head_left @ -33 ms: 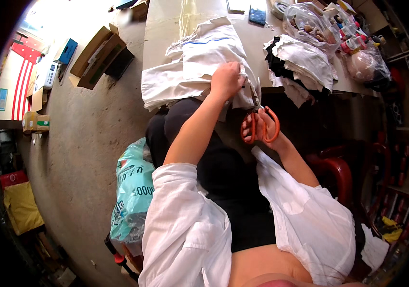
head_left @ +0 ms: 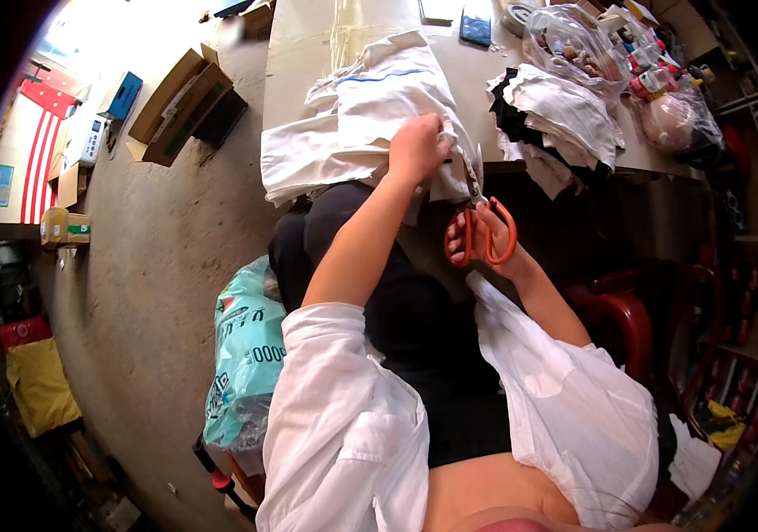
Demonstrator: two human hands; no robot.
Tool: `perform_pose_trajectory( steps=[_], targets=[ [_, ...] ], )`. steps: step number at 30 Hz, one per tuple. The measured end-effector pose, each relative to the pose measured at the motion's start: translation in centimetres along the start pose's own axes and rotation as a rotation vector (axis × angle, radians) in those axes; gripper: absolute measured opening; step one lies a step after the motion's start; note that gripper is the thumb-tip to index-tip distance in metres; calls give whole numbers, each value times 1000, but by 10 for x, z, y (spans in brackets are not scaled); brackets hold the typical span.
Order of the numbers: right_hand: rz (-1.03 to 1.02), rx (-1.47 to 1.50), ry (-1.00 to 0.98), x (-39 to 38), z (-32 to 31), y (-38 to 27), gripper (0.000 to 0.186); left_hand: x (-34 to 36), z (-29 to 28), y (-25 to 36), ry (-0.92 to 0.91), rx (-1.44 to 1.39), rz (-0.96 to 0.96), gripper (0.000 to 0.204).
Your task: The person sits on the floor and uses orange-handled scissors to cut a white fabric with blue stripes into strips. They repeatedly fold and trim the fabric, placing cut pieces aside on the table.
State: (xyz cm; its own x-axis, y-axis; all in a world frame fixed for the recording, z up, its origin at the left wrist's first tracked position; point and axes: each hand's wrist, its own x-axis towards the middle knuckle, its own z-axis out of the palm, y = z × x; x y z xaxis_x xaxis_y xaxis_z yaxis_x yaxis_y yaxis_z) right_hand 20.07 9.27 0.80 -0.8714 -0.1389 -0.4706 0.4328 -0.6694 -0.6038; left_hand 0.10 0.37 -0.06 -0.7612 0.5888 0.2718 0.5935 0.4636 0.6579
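Observation:
White cloth [head_left: 396,93] with a blue line across it lies in folds over the near edge of the table, partly hanging down by my knees. My left hand [head_left: 418,147] is closed on the cloth's right part, pinching it near the edge. My right hand [head_left: 491,232] grips a pair of scissors with orange handles [head_left: 513,232], fingers through the loops. The blades point away from me, up against the cloth's right edge beside my left hand. Whether cloth lies between the blades is hard to make out.
To the right on the table sits a stack of white and black cloth pieces [head_left: 565,111], with plastic bags [head_left: 574,44] behind it. A phone [head_left: 475,27] lies at the far side. A teal plastic bag [head_left: 246,355] stands left of my legs; cardboard boxes [head_left: 175,106] are farther left.

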Motion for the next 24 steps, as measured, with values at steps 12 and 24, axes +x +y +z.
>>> perform_pose_trajectory(
  steps=[12,24],
  targets=[
    [10,125,-195,7,15,-2,46,1,-3,-5,-72,-214,-154,18],
    [11,127,-164,13,16,-14,46,-1,-4,-5,-55,-166,-136,16]
  ],
)
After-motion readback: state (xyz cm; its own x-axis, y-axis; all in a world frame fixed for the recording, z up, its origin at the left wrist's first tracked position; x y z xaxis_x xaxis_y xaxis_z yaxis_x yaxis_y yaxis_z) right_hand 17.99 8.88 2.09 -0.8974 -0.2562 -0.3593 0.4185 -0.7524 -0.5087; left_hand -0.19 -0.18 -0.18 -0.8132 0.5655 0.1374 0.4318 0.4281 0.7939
